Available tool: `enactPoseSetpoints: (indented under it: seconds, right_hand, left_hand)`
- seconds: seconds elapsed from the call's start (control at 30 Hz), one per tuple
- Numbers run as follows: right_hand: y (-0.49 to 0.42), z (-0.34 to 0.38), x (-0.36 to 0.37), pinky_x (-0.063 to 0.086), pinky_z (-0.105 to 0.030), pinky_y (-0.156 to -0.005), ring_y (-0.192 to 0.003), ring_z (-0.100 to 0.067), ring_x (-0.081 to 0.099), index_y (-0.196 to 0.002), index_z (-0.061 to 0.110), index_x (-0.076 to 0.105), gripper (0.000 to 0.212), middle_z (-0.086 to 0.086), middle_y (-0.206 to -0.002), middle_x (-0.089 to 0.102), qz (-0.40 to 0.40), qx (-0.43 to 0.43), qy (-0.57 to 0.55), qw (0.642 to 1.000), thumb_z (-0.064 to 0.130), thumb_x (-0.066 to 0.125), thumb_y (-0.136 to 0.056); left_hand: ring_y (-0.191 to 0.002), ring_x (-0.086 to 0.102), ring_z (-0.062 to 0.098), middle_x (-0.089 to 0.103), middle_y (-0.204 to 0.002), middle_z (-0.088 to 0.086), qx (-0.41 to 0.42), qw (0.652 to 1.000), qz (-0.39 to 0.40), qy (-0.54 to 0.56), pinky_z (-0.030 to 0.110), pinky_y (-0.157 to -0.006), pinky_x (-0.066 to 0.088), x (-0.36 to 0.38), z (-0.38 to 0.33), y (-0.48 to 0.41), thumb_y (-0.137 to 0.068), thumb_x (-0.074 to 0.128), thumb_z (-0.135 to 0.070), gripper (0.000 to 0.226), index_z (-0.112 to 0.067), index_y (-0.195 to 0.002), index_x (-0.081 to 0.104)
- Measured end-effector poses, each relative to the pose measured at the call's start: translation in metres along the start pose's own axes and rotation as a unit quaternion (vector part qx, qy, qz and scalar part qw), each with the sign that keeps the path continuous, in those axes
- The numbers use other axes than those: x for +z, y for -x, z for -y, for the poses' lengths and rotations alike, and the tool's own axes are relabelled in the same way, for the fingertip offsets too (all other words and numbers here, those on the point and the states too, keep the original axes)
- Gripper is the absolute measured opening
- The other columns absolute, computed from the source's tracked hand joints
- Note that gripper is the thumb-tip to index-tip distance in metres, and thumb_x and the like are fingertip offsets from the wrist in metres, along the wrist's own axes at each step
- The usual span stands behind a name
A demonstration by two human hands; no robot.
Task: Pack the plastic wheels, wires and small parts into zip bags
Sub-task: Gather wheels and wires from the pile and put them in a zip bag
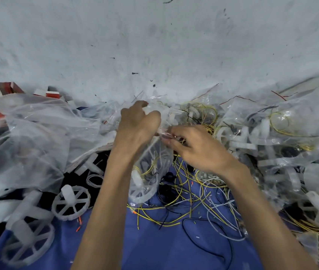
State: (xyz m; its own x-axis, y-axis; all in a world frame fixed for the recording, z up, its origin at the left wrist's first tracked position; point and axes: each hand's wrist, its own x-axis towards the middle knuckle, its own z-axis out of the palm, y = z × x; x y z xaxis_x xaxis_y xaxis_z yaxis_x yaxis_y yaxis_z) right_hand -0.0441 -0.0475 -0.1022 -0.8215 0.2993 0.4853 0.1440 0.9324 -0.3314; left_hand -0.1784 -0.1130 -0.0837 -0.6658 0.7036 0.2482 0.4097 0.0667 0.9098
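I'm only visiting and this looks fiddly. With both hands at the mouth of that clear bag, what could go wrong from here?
1. A yellow wire inside the bag might poke up into the seal, so the left hand and right hand may fail to close it.
2. The bag hangs just over the loose wires on the blue cloth; one could snag and get dragged along.

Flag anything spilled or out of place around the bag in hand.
Loose wires sprawl in a tangle across the blue cloth below the bag. Unbagged wheels lie scattered at left, one overlapping another.
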Motion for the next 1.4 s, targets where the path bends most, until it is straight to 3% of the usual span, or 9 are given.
enactPoseSetpoints:
  seconds: [0.1, 0.23, 0.37, 0.57, 0.67, 0.73, 0.93, 1.17, 1.4]
  right_hand:
    - [0.004, -0.006, -0.004, 0.031, -0.031, -0.06, -0.062, -0.016, 0.046, -0.075, 0.01, 0.055, 0.025, -0.002, -0.066, 0.054, -0.015, 0.035, -0.114, 0.993, 0.022, 0.049, -0.095]
    - [0.005, -0.013, -0.009, 0.047, -0.042, -0.09, -0.093, -0.03, 0.064, -0.084, -0.006, 0.056, 0.036, -0.012, -0.091, 0.07, -0.046, 0.066, -0.303, 0.949, 0.028, 0.047, -0.089]
    - [0.009, -0.019, -0.012, 0.046, -0.011, -0.072, -0.077, -0.003, 0.067, -0.071, -0.003, 0.051, 0.028, 0.009, -0.078, 0.072, -0.07, 0.044, -0.342, 0.936, 0.012, 0.045, -0.095]
    - [0.017, -0.041, -0.032, 0.043, -0.02, -0.08, -0.084, -0.001, 0.057, -0.076, 0.019, 0.06, 0.018, 0.013, -0.086, 0.064, -0.126, 0.077, -0.299, 0.943, 0.011, 0.053, -0.091]
    - [0.023, -0.056, -0.037, 0.044, -0.026, -0.088, -0.092, -0.008, 0.057, -0.082, 0.005, 0.06, 0.021, 0.003, -0.096, 0.06, -0.066, 0.129, -0.245, 0.959, 0.025, 0.057, -0.086]
    - [0.026, -0.062, -0.039, 0.052, -0.023, -0.077, -0.086, -0.016, 0.058, -0.088, -0.002, 0.056, 0.031, -0.003, -0.088, 0.058, -0.025, 0.137, -0.241, 0.96, 0.028, 0.059, -0.08]
    - [0.026, -0.062, -0.049, 0.052, -0.02, -0.066, -0.073, -0.009, 0.062, -0.077, 0.017, 0.052, 0.023, 0.008, -0.074, 0.064, -0.185, 0.065, -0.362, 0.911, 0.015, 0.072, -0.066]
    - [0.024, -0.079, -0.024, 0.053, -0.02, -0.074, -0.083, -0.011, 0.065, -0.081, 0.02, 0.066, 0.015, 0.0, -0.087, 0.069, -0.113, 0.235, -0.333, 0.906, 0.028, 0.072, -0.071]
    - [0.021, -0.076, -0.021, 0.048, -0.03, -0.086, -0.072, -0.002, 0.06, -0.064, 0.023, 0.07, 0.018, 0.012, -0.068, 0.067, -0.134, 0.237, -0.337, 0.901, 0.042, 0.068, -0.065]
  left_hand:
    - [-0.096, 0.059, 0.036, 0.058, -0.113, 0.013, 0.009, 0.999, -0.007, -0.034, 0.049, -0.091, 0.047, -0.005, 0.0, -0.004, -0.058, 0.04, -0.032, 0.036, -0.027, -0.081, 0.067]
    - [-0.104, 0.055, 0.025, 0.064, -0.101, 0.0, 0.055, 0.998, 0.042, -0.001, 0.043, -0.096, 0.04, -0.016, 0.016, -0.003, -0.074, 0.031, -0.044, 0.042, -0.028, -0.06, 0.068]
    - [-0.102, 0.054, 0.015, 0.064, -0.1, 0.001, 0.087, 0.984, 0.137, -0.08, 0.037, -0.092, 0.037, -0.023, 0.035, -0.01, -0.084, 0.038, -0.034, 0.033, -0.016, -0.075, 0.065]
    - [-0.074, 0.053, 0.014, 0.064, -0.071, -0.002, 0.166, 0.979, 0.113, -0.04, 0.033, -0.076, 0.038, -0.042, 0.042, -0.01, -0.08, 0.048, -0.033, 0.027, -0.012, -0.068, 0.058]
    - [-0.064, 0.052, 0.005, 0.058, -0.063, -0.008, 0.202, 0.973, 0.107, -0.04, 0.026, -0.072, 0.04, -0.043, 0.038, -0.01, -0.089, 0.056, -0.027, 0.024, -0.017, -0.067, 0.055]
    - [-0.061, 0.05, 0.004, 0.055, -0.066, -0.008, 0.216, 0.973, 0.07, -0.039, 0.023, -0.069, 0.04, -0.039, 0.035, -0.008, -0.091, 0.059, -0.018, 0.024, -0.022, -0.068, 0.055]
    - [-0.06, 0.049, -0.001, 0.058, -0.063, -0.016, 0.265, 0.964, -0.015, 0.031, 0.012, -0.058, 0.04, -0.044, 0.023, -0.01, -0.083, 0.069, -0.014, 0.025, -0.03, -0.068, 0.057]
    - [-0.061, 0.058, -0.004, 0.06, -0.071, -0.004, 0.2, 0.978, 0.017, 0.056, 0.01, -0.062, 0.047, -0.031, 0.044, -0.019, -0.084, 0.067, -0.012, 0.015, -0.023, -0.079, 0.058]
    - [-0.059, 0.059, -0.004, 0.066, -0.059, -0.012, 0.115, 0.99, 0.047, 0.065, 0.008, -0.061, 0.048, -0.028, 0.055, -0.023, -0.09, 0.058, -0.027, 0.022, -0.016, -0.073, 0.064]
